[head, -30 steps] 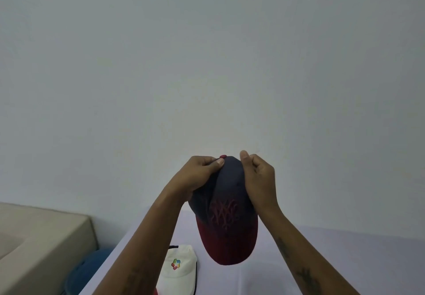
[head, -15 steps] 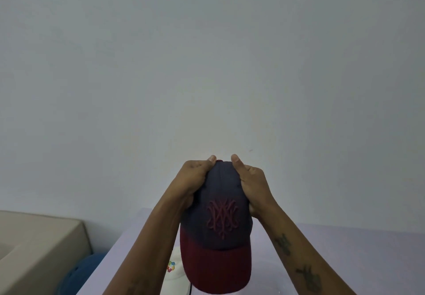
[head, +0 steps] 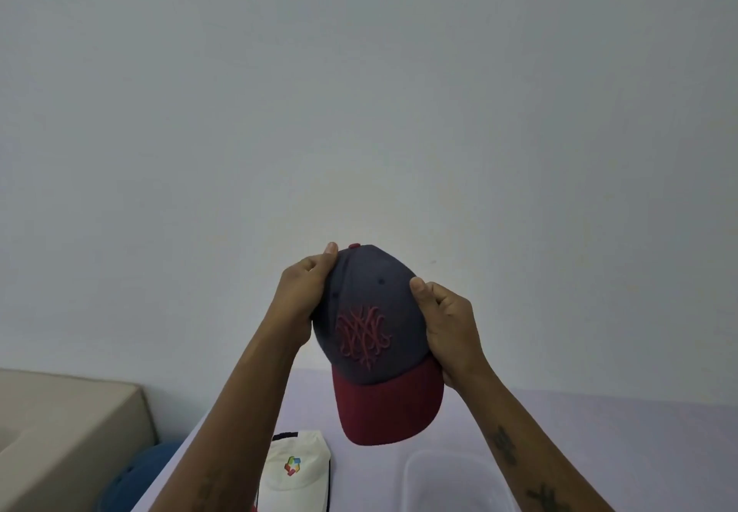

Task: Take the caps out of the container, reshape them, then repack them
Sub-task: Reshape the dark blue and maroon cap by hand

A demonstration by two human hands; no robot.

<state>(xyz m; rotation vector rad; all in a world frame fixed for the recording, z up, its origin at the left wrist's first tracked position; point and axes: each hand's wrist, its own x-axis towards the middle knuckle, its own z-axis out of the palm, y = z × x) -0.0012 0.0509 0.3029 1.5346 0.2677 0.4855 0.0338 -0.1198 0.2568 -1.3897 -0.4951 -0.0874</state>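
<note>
I hold a navy cap [head: 371, 312] with a dark red brim and a red embroidered logo up in front of the wall, brim pointing down toward me. My left hand [head: 301, 292] grips the left side of its crown, thumb near the top button. My right hand [head: 449, 326] grips the right side, thumb pressed on the crown, fingers behind it. A white cap [head: 293, 469] with a coloured logo lies on the lilac table below. A clear plastic container [head: 459, 479] sits at the bottom right of centre.
The lilac table [head: 599, 423] stretches to the right. A blue cap-like object [head: 135, 475] lies off the table's left edge, beside a beige box or cushion [head: 64, 431]. A plain pale wall fills the upper view.
The cap's crown has rounded out and turned slightly; the top button shows again. My hands have spread wider apart on its sides, the right hand lower. The clear container has come into view.
</note>
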